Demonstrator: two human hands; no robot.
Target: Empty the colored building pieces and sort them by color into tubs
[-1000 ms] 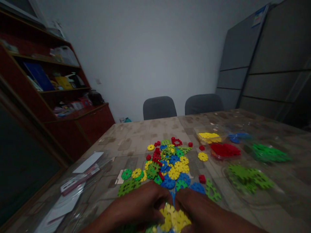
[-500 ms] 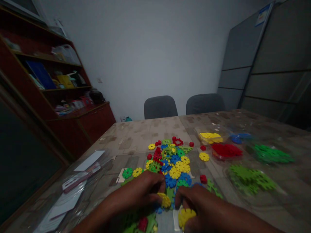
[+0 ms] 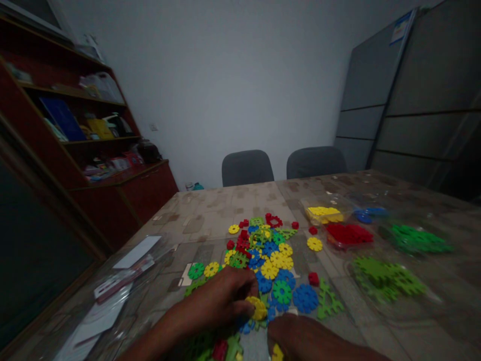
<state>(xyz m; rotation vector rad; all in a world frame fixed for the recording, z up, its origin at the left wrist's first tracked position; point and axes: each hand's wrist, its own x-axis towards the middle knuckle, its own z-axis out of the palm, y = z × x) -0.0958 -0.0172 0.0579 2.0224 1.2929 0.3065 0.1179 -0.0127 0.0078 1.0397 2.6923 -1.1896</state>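
My left hand (image 3: 235,291) is closed, thumb and fingers pinching some stacked yellow notched discs (image 3: 258,308) above the pile. At the bottom edge, my right hand (image 3: 300,337) is curled with its back towards me, and part of a yellow notched disc (image 3: 277,353) shows under it; its fingertips are hidden. Just beyond the right hand lie a green notched disc (image 3: 281,291) and a blue notched disc (image 3: 305,298). More yellow notched discs (image 3: 278,260) are heaped in the mixed pile ahead. Light green pieces and a red block (image 3: 220,349) sit below my left forearm.
To the right stand clear trays with yellow discs (image 3: 325,214), red pieces (image 3: 349,234), green pieces (image 3: 419,238) and light green pieces (image 3: 389,276). Clear packaging with white cards (image 3: 138,251) lies left. Two grey chairs (image 3: 247,168) are behind the table.
My right hand has moved down and slightly left, turning so its yellow disc is mostly covered. This uncovers the blue and green discs beyond it. My left hand stays nearly in place.
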